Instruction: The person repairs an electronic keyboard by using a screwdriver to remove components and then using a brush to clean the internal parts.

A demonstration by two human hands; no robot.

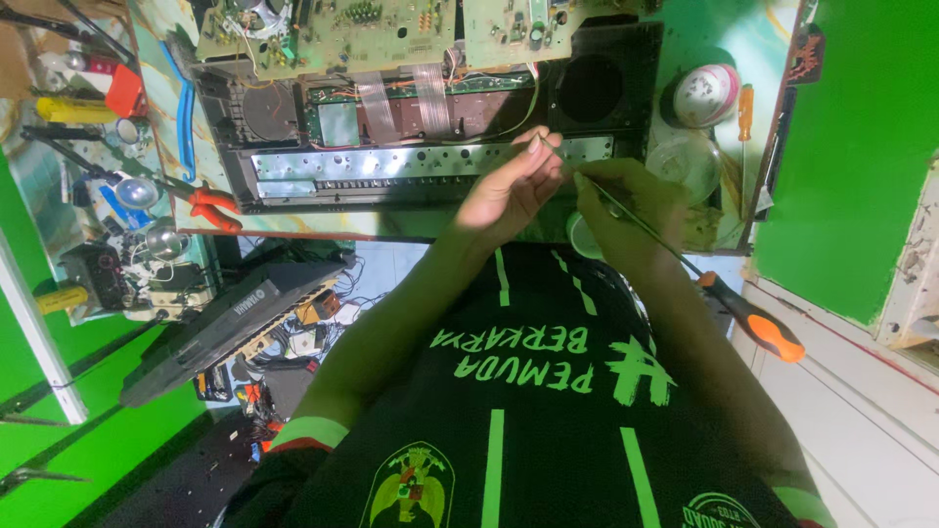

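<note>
My left hand (511,188) is raised over the opened electronic keyboard (430,161), its fingertips pinched at the tip of a long screwdriver (753,323) with an orange and black handle. My right hand (626,210) is closed round the middle of the screwdriver's metal shaft, and the handle sticks out toward the lower right. Both hands hover just in front of the keyboard's metal strip (391,161). Whether a small part sits between the left fingertips cannot be made out. Green circuit boards (381,34) lie folded back over the keyboard's far side.
Red-handled pliers (210,207) lie left of the keyboard amid tools and wires. A round white container (704,93), a small orange screwdriver (745,112) and a clear tub (685,161) sit at the right. A second dark keyboard (235,318) leans below the bench. Green walls flank both sides.
</note>
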